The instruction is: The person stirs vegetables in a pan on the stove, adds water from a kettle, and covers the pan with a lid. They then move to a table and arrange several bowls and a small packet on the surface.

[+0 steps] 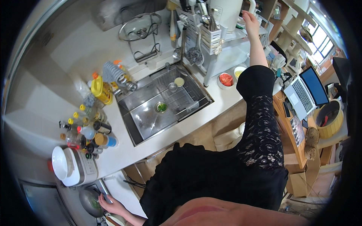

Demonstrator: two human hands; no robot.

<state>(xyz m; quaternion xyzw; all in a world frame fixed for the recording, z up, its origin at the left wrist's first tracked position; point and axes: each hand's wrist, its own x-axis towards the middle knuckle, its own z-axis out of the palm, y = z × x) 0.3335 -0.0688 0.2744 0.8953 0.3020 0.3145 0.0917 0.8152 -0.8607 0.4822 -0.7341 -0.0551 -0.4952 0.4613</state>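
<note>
My left hand (111,206) is low at the left, its fingers spread beside the rim of a dark wok (89,202) with some green pieces inside. A silver bar (105,188) lies just behind these fingers; whether they touch it is unclear. Reaching up over a shelf, my right hand (251,24) is close to the handle of a cream-coloured kettle (230,15). Its fingertips are small in view, so a grip is hard to make out. Below that forearm stand a white bowl of red slices (226,80) and a bowl with yellow contents (239,73).
A steel sink (147,120) is set in the white counter (114,158), with green scraps in its drain (161,107). Several bottles (96,127) and a rice cooker (82,169) line the left. A utensil rack (210,36) stands behind; a laptop (304,93) sits right.
</note>
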